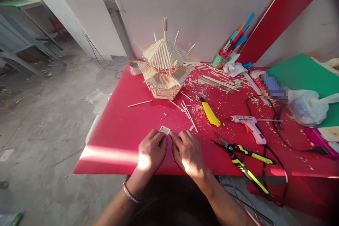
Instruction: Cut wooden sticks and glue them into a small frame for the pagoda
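Observation:
Near the table's front edge, a small rectangular frame of thin wooden sticks [165,129] lies between my two hands. My left hand [153,150] is closed, its fingertips on the frame's near left side. With fingers curled, my right hand [188,150] touches the frame's right corner; whether it also pinches a stick is hidden. Behind them stands a pagoda model [166,72] built of round wooden sticks, with two tiers of roof. Several loose sticks [189,116] lie between the model and my right hand.
On the red table [113,120], right of my hands, are a yellow utility knife [210,113], open pruning shears [242,155] and a pink glue gun [250,125] with its cable. Wood scraps, a stick pile [222,76], a pen cup [219,60] and a plastic bag [307,106] lie farther back.

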`<state>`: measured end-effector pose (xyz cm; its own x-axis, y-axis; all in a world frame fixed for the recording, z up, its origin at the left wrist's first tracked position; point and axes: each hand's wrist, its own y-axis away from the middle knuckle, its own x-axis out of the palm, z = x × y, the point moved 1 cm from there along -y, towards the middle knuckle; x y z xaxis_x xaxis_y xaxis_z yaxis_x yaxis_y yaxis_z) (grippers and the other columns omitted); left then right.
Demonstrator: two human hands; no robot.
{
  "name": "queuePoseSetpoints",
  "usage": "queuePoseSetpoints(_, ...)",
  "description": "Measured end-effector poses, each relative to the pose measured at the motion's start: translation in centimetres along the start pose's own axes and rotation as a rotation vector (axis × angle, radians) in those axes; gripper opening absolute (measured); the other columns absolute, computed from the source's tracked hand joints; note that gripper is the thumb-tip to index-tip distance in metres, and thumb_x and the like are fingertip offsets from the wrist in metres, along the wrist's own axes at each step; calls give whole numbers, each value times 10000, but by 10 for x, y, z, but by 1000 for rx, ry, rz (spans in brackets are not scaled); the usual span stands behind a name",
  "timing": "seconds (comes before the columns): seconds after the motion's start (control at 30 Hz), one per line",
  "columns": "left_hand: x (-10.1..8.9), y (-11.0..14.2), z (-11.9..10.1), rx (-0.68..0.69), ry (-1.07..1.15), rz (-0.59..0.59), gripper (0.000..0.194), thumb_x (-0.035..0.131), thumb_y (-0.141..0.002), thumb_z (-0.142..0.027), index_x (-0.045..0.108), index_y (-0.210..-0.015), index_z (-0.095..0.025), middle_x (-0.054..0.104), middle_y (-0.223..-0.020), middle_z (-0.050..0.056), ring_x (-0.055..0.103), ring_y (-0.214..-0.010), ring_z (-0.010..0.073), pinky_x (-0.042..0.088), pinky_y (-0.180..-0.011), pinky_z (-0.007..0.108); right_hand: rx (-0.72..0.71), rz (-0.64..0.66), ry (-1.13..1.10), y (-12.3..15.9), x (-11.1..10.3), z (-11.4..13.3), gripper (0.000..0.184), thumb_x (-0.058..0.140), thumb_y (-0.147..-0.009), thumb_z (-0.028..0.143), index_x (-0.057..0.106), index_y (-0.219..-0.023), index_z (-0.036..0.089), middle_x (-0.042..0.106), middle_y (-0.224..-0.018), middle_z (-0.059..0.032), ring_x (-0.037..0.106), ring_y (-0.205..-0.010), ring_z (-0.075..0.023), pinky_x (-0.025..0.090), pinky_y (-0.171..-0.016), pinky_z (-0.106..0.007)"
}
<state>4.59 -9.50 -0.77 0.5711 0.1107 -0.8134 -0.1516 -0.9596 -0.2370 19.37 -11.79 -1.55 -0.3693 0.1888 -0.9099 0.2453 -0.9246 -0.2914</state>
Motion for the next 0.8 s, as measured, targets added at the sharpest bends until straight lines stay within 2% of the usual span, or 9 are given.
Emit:
queuePoseSetpoints(0.47,0,4,1,63,-6,-49,328,565,-896,-266,650,-591,-178,572,-606,9,516,-531,96,348,-518,211,-2,-24,-9,-1,-3,1,318,506,-935,158,661,-1212,171,581,-802,-62,486,-791,-209,385,-702,-334)
queuePoseSetpoints(0.8,0,4,1,84,-20,-86,331,552,-899,-267,666,-600,-180,575,-603,0,545,-540,103,363,-516,209,-8,-58,-13,1,0,1,297,535,-920,155,674,-1183,168,584,-802,-57,495,-787,-206,381,-704,-328)
